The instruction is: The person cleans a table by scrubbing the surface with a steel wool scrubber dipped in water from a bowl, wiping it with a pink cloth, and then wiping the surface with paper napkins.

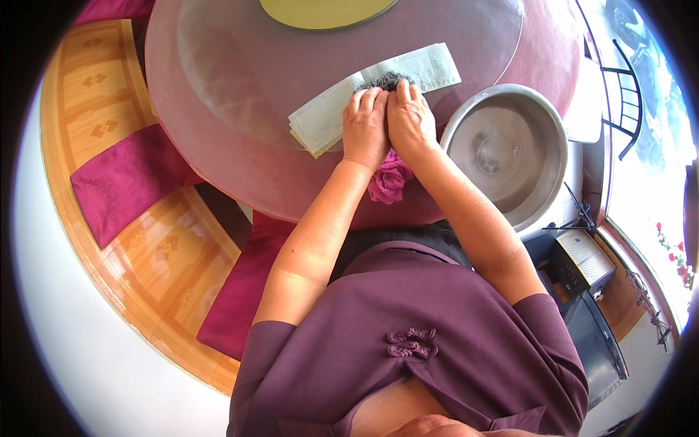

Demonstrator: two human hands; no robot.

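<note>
My left hand [365,127] and my right hand [410,120] lie side by side, backs up, over a folded strip of printed paper sheets [322,114] on the round table. At my fingertips is a dark, loose-looking clump [390,81] whose kind I cannot tell. My fingers are bent and touch its near edge; the thumbs and the underside of both hands are hidden. Below my wrists, between the forearms, lies a crumpled pink cloth [390,177]. A wide steel basin [502,153] stands right of my right hand, with what looks like some clear water in it.
The round table [218,164] bears a clear glass turntable [229,65] with a yellow disc [327,13] at its middle. Left is a wooden bench [175,251] with magenta cushions [131,175]. A black metal rack [628,101], a box-like device [584,259] and a dark screen [595,338] are on the right.
</note>
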